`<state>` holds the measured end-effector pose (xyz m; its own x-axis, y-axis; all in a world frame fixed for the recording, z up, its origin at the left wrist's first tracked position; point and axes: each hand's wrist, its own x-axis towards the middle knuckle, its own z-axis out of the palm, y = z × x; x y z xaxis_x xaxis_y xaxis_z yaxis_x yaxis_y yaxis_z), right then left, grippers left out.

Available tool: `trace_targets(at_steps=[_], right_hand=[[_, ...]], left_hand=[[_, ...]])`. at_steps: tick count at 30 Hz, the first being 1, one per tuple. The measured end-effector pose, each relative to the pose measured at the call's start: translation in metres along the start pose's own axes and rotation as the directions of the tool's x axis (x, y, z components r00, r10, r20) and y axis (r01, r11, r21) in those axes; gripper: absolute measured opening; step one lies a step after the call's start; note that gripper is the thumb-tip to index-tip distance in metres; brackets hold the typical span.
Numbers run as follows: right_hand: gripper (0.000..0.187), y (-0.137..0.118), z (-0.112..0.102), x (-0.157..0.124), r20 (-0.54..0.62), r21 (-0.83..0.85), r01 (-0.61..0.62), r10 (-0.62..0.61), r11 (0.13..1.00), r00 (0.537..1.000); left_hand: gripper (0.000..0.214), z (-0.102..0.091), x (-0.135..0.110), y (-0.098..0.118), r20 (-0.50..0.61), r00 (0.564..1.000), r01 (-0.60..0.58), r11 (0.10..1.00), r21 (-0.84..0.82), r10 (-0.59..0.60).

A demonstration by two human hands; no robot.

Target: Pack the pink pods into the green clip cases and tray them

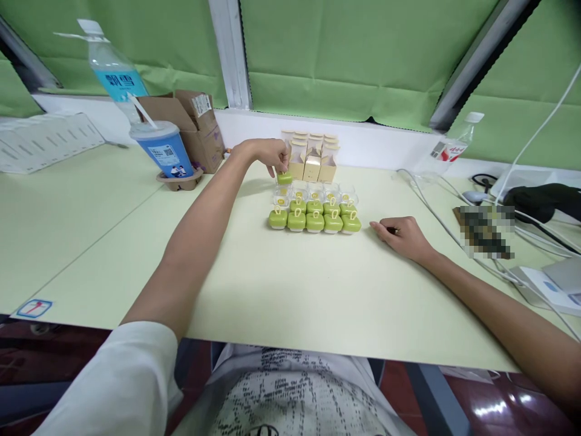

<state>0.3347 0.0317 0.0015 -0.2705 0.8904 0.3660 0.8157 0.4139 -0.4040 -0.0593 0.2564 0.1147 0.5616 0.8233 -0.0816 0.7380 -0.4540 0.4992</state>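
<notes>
The left hand (265, 154) was stretched far out over the table (281, 303), fingers pinched together on a small green case (284, 178), which it held low, just behind the cluster of green cases (314, 217) and just in front of the cream cartons (311, 158). Whether that case rested on the table or hung a little above it I could not tell from where I stood.

The cluster sat in tidy rows: closed green cases on the near side, and on the far side of them a row with clear lids (313, 194) showing small yellow marks. The pinched case was at the cluster's far left corner, close to both the clear lids and the cartons.

To my eye the danger lay in that crowding. The knuckles were almost against the nearest carton, and these looked light and tall; a careless lift or twist of the wrist could have tipped one back into its neighbours. A drop from that pinch could equally have knocked the clear-lidded row out of line, since nothing separated it from the case.

The right hand (402, 237) lay on the table well to the right of the cluster, fingers curled loosely together, holding nothing I could make out. Farther right of the cluster ran white cables (436, 209), and a sweep of that forearm could have snagged them.

Well to the left of the cluster stood a blue paper cup (164, 151) with a straw in a cardboard holder, far enough off to be safe from the reaching arm.
</notes>
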Motion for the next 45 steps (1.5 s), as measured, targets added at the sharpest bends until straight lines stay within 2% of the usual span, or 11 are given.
trace_targets(at_steps=[7, 15, 21, 29, 38, 45], right_hand=[[0.066, -0.003, -0.001, 0.000, 0.014, -0.006, 0.017, -0.017, 1.000, 1.000], [0.062, -0.005, -0.001, 0.001, 0.028, -0.009, 0.021, -0.020, 1.000, 0.999], [0.060, -0.004, -0.001, 0.001, 0.025, -0.006, 0.037, -0.036, 0.999, 0.999], [0.059, -0.005, 0.000, 0.002, 0.026, -0.006, 0.040, -0.039, 0.999, 0.999], [0.057, -0.006, 0.000, 0.001, 0.035, -0.011, 0.039, -0.038, 0.999, 0.999], [0.056, -0.001, 0.002, 0.001, 0.027, -0.016, 0.047, -0.046, 0.999, 0.999]], left_hand=[[0.020, -0.008, -0.005, 0.003, -0.025, 0.999, -0.033, 0.998, 0.057, 0.035], [0.030, -0.004, 0.001, -0.005, 0.026, 0.998, -0.055, 0.998, 0.018, 0.054], [0.022, -0.005, -0.003, 0.001, -0.022, 1.000, -0.009, 0.995, 0.096, 0.011], [0.017, -0.002, -0.007, 0.011, -0.002, 0.999, 0.044, 0.999, 0.030, -0.044], [0.020, -0.002, 0.001, 0.005, -0.012, 1.000, 0.001, 0.998, 0.069, 0.000], [0.023, -0.001, 0.001, 0.004, 0.070, 0.996, 0.052, 0.997, 0.054, -0.056]])
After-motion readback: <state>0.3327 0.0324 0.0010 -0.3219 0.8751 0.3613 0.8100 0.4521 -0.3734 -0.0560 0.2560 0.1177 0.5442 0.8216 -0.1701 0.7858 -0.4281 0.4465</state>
